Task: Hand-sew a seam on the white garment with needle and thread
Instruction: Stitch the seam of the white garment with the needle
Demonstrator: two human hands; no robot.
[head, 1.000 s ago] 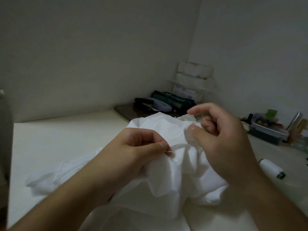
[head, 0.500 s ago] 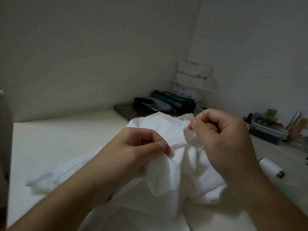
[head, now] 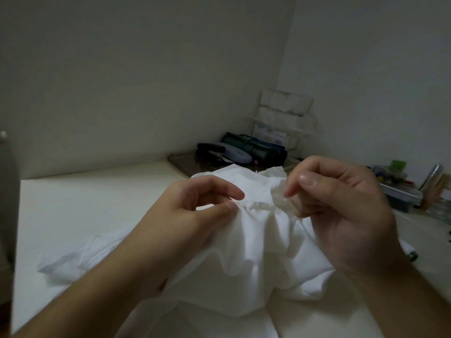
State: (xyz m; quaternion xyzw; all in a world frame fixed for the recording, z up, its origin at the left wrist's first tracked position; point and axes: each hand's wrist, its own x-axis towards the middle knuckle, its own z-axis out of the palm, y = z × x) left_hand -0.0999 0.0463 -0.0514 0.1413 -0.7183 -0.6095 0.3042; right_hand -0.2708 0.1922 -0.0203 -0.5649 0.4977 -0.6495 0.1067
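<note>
The white garment [head: 249, 259] lies bunched on the white table [head: 85, 198], lifted between both hands. My left hand [head: 192, 215] pinches a gathered fold of the cloth between thumb and forefinger. My right hand [head: 341, 206] is raised just right of that fold, thumb and forefinger pressed together at the ruffled edge, the other fingers curled. Needle and thread are too fine to make out in the dim light. A white thread spool [head: 411, 253] with a green end peeks out behind my right wrist.
A dark tray [head: 180, 162] at the back holds a black stapler, a pale case and a green roll. White boxes are stacked in the corner [head: 285, 106]. A container of small items [head: 395, 189] and jars sit at the right.
My right hand rose and shifted right, its thumb and forefinger closing into a pinch. My left hand loosened its forefinger slightly while keeping hold of the fold.
</note>
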